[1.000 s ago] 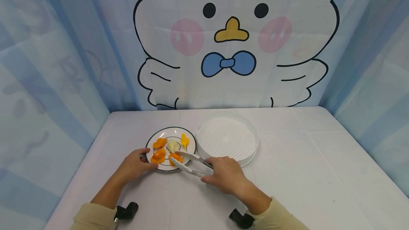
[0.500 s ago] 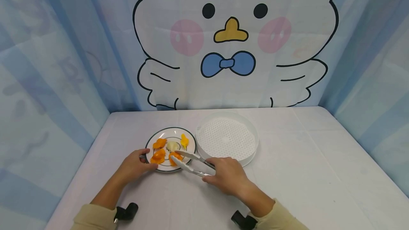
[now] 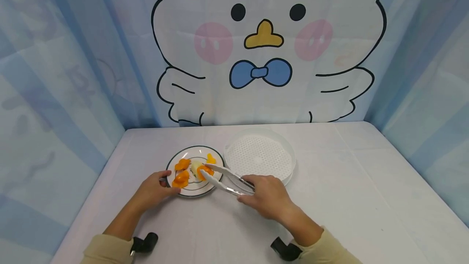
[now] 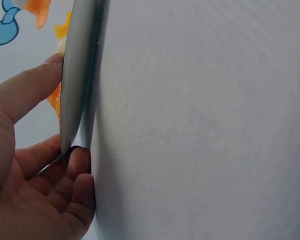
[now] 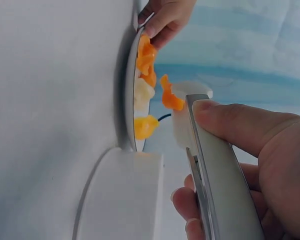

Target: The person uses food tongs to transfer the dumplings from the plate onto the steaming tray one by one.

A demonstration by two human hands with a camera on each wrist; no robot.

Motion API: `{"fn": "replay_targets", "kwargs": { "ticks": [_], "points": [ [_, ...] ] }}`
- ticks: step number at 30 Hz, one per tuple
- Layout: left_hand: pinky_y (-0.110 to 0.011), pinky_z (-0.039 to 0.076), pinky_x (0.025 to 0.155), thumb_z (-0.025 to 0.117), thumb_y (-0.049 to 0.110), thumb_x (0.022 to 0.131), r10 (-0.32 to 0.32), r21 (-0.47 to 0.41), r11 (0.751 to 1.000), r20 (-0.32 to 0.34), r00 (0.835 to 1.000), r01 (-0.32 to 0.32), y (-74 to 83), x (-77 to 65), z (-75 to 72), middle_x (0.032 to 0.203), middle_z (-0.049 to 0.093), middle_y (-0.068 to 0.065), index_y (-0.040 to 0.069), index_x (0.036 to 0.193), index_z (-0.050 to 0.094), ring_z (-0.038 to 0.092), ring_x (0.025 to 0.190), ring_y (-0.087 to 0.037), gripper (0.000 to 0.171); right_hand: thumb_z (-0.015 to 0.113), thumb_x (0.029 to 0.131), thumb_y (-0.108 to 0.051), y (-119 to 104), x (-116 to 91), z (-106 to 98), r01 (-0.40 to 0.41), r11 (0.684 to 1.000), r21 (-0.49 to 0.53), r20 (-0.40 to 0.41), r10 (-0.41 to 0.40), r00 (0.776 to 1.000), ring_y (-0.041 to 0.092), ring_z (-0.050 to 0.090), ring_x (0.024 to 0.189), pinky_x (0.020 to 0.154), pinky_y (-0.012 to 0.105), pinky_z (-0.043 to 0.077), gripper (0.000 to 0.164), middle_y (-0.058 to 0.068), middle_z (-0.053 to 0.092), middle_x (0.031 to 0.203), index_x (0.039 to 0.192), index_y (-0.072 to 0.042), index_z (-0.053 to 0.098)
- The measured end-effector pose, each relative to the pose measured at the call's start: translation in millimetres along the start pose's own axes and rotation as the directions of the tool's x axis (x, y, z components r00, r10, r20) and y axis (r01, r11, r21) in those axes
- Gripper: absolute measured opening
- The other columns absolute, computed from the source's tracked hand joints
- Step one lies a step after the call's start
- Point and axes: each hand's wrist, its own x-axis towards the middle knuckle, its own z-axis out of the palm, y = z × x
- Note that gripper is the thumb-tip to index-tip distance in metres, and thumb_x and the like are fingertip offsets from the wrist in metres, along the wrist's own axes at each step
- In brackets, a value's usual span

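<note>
My left hand holds the near-left rim of a white plate with a dark green edge line; in the left wrist view its thumb lies over the rim and its fingers curl under. My right hand grips metal tongs with white tips. Between the tips is a wavy orange piece, raised off the plate in the right wrist view. Still on the plate are two orange pieces, a pale cream lump and a yellow piece.
Right beside the plate stands a round white tray with a perforated bottom and a raised wall. Both rest on a white-covered table. Behind it hangs a curtain with a cartoon bird; more blue curtains flank the sides.
The tongs have lifted the nearest orange piece from the plate's front and moved slightly up and to the right. My left hand keeps its hold on the plate.
</note>
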Motion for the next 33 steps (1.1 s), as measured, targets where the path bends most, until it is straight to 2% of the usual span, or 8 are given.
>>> {"fn": "replay_targets", "kwargs": {
  "ticks": [5, 7, 10, 21, 33],
  "points": [
    [-0.037, 0.049, 0.079, 0.082, 0.030, 0.083, -0.006, -0.011, 1.000, 0.005, 1.000, 0.006, 0.0, 0.0, -0.3, 0.105, 0.053, -0.017, 0.000, 0.144, 0.048, 0.049, 0.096, -0.031, 0.076, 0.083, 0.080, -0.031, 5.2, 0.5, -5.5, -0.065, 0.998, 0.010, 0.011, 0.065, 0.998, 0.013, 0.049, 0.065, 0.060, 0.032, 0.042, 0.048, 0.002, 0.071, 0.085, 0.118, -0.005, 0.072],
    [-0.038, 0.050, 0.080, 0.082, 0.030, 0.083, -0.006, -0.015, 1.000, 0.005, 1.000, 0.006, 0.2, -0.3, -0.5, 0.105, 0.053, -0.018, -0.001, 0.144, 0.048, 0.049, 0.097, -0.032, 0.076, 0.083, 0.080, -0.031, 7.5, 0.9, -7.1, -0.088, 0.996, 0.018, 0.016, 0.088, 0.996, 0.015, 0.050, 0.066, 0.060, 0.032, 0.042, 0.048, 0.003, 0.071, 0.088, 0.119, -0.005, 0.072],
    [-0.039, 0.050, 0.082, 0.082, 0.030, 0.083, -0.006, -0.015, 1.000, 0.004, 1.000, 0.006, 0.7, -0.9, -0.7, 0.106, 0.054, -0.019, -0.001, 0.144, 0.048, 0.049, 0.097, -0.032, 0.076, 0.083, 0.080, -0.032, 12.1, 1.4, -8.4, -0.097, 0.995, 0.026, -0.008, 0.097, 0.995, 0.016, 0.056, 0.072, 0.065, 0.034, 0.047, 0.048, 0.006, 0.074, 0.101, 0.120, -0.006, 0.072],
    [-0.041, 0.051, 0.084, 0.082, 0.030, 0.083, -0.009, -0.022, 1.000, 0.000, 1.000, 0.009, 1.6, -1.0, -0.3, 0.109, 0.054, -0.020, 0.000, 0.144, 0.048, 0.049, 0.098, -0.033, 0.076, 0.081, 0.081, -0.032, 36.2, 3.6, -17.5, -0.147, 0.988, 0.039, -0.093, 0.150, 0.984, 0.029, 0.066, 0.090, 0.075, 0.044, 0.051, 0.049, 0.010, 0.073, 0.109, 0.122, -0.007, 0.071],
    [-0.042, 0.052, 0.086, 0.082, 0.028, 0.084, -0.019, -0.022, 1.000, -0.004, 1.000, 0.019, 2.5, -2.0, -0.1, 0.110, 0.055, -0.021, 0.000, 0.144, 0.047, 0.049, 0.098, -0.033, 0.076, 0.079, 0.083, -0.032, 60.7, 11.0, -21.3, -0.220, 0.975, 0.026, -0.086, 0.221, 0.971, 0.024, 0.059, 0.077, 0.066, 0.038, 0.046, 0.049, 0.012, 0.073, 0.105, 0.123, -0.004, 0.070]
  ]
}}
